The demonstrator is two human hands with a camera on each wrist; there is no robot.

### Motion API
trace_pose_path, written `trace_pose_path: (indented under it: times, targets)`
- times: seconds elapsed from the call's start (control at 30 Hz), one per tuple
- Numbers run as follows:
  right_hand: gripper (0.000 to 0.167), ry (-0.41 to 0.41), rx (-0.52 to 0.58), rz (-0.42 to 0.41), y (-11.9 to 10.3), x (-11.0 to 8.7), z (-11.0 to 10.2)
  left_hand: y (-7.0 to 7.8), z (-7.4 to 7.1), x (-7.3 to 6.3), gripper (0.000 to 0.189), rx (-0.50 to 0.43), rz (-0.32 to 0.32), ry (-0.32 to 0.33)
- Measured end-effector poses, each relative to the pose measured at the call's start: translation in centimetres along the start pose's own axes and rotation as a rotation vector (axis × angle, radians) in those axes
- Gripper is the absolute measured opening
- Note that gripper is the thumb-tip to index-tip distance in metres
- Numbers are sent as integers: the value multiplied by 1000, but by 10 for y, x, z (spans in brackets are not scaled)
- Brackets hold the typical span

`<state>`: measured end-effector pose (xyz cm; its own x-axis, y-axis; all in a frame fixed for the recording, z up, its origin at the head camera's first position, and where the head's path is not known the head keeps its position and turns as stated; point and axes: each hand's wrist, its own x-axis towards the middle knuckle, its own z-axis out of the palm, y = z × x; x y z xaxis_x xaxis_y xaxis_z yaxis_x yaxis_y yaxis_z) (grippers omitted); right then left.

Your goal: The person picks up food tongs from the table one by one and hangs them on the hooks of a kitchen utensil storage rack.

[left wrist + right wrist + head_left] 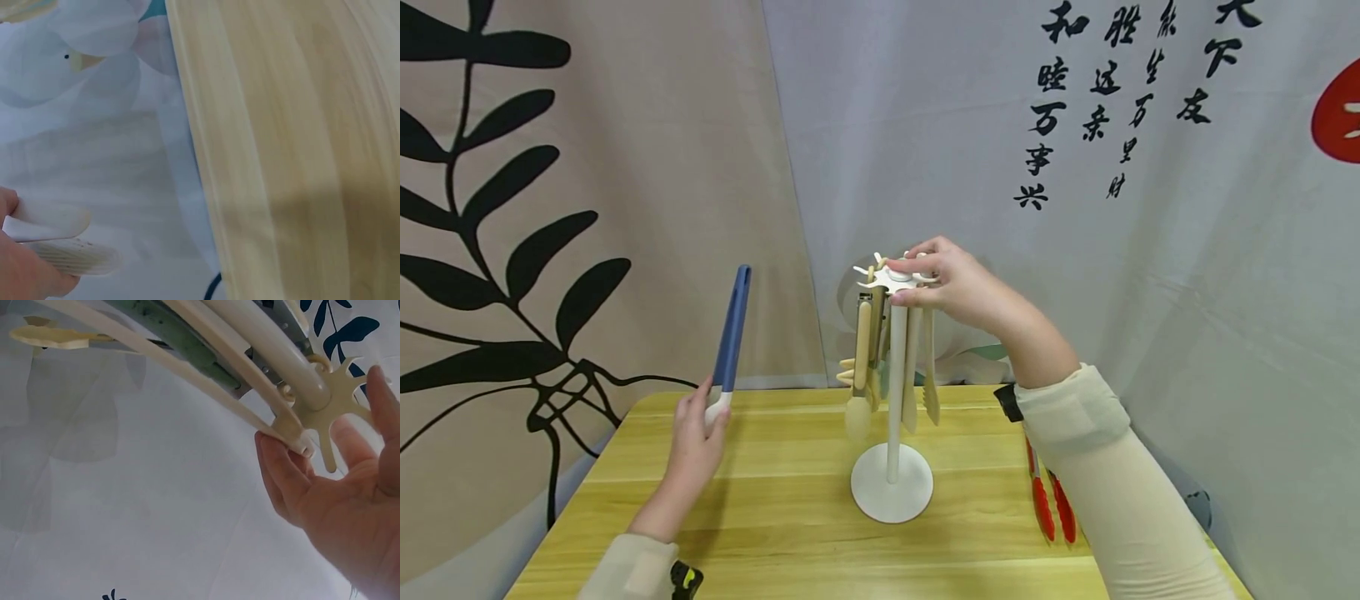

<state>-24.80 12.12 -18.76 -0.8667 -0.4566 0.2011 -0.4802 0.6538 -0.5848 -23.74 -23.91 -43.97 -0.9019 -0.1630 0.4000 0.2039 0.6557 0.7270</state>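
Under the half-curled, gripping right hand stands a utensil rack; within the closed left hand, blue-handled tongs.

Head view faces forward, wrist views closer, right (seemingly upward) sharing the rack.

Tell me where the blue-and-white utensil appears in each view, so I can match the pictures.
Head: left of centre, the blue-and-white utensil rises from the left hand, blue part uppermost.
Left wrist: lower left corner; only its pale end shows.
Right wrist: not in it.
Shared landmark: the left hand gripping it, in the head and left wrist views only.
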Motion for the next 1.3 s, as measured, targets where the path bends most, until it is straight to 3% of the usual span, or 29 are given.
trace_pose_path:
  times: [0.47,0.93,1.3]
  targets:
    - [55,60,-36,61,-10,-2,8,24,12,3,55,-86,48,32]
    - [56,117,-58,93,-18,-2,17,51,15,1,56,-148,101,37]
    - [55,139,-80,110,-20,-2,21,78,14,-6,55,-250,160,-20]
